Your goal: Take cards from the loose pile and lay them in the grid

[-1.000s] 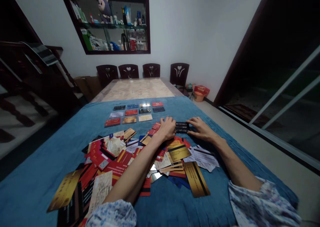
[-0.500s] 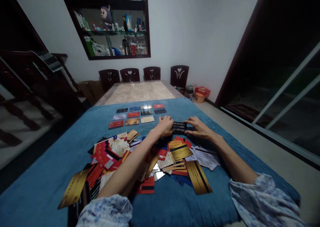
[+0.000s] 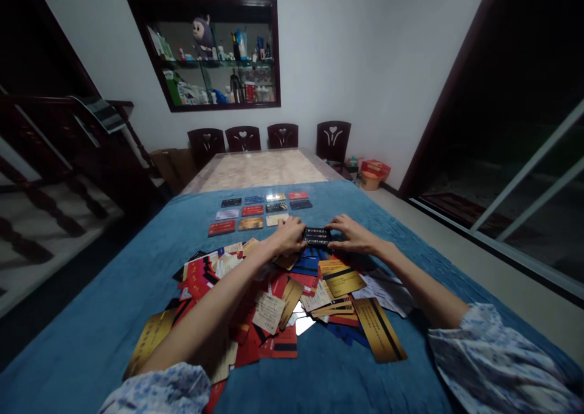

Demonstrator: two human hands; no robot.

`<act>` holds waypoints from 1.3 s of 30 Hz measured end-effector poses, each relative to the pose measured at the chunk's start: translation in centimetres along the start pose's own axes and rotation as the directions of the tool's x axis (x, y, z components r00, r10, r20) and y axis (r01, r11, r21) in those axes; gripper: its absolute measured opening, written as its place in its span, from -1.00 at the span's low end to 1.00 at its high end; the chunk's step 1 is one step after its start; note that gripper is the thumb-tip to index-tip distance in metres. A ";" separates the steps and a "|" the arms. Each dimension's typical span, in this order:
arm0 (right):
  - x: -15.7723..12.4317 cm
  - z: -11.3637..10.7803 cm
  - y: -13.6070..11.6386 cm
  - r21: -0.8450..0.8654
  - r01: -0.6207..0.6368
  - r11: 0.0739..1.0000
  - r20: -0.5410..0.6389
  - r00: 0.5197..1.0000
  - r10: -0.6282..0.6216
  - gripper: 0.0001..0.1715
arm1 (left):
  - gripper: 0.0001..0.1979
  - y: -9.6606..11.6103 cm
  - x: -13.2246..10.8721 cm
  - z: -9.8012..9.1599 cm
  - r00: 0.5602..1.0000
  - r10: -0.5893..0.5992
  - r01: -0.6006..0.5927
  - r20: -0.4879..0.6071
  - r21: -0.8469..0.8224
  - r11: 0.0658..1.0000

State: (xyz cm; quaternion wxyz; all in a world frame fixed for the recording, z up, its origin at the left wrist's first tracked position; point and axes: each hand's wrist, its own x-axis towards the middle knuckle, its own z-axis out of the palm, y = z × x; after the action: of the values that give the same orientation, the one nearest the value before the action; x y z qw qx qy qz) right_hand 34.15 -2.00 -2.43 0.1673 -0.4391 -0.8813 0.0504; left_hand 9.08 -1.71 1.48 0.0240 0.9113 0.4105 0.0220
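A black card [image 3: 318,236] with white lettering is held flat between my two hands, just above or on the blue cloth. My left hand [image 3: 289,236] grips its left edge, fingers curled, close to the cream card [image 3: 276,220] at the right end of the nearest row. The right edge of the black card is pinched between thumb and fingers of my right hand [image 3: 352,234]. Nearer me spreads a loose heap of red, gold, blue and white cards, among them a gold card with a dark stripe [image 3: 378,330]. My left forearm hides part of this heap.
Beyond my hands, several cards lie in neat rows, including a red card [image 3: 221,228] and a dark blue card [image 3: 300,204]. The blue cloth [image 3: 137,262] covers the near part of a long table [image 3: 269,166]. Chairs [image 3: 334,140] stand at its far end.
Both hands have moved left with the black card, closer to the nearest row. The view has shifted slightly, and my left forearm uncovers more of the heap's middle.
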 end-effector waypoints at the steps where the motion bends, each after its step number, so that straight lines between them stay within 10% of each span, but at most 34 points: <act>1: 0.5 0.1 -0.2 -0.007 0.012 1.000 0.004 1.000 -0.012 -0.41 | -0.73 -0.4 -0.3 -0.1 1.000 -0.003 0.003 -0.001 -0.005 1.000; 39: 20.6 3.5 -10.0 -0.067 0.260 0.963 0.167 0.955 -0.246 -0.60 | -0.64 -16.5 -8.3 -2.9 0.953 -0.303 0.303 -0.008 0.056 0.951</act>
State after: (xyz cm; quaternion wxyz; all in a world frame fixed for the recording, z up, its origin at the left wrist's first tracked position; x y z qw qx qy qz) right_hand 13.87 8.44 1.84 0.0829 -0.3242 -0.9420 0.0238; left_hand -8.92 3.03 3.20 0.0014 0.8378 0.5459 0.0064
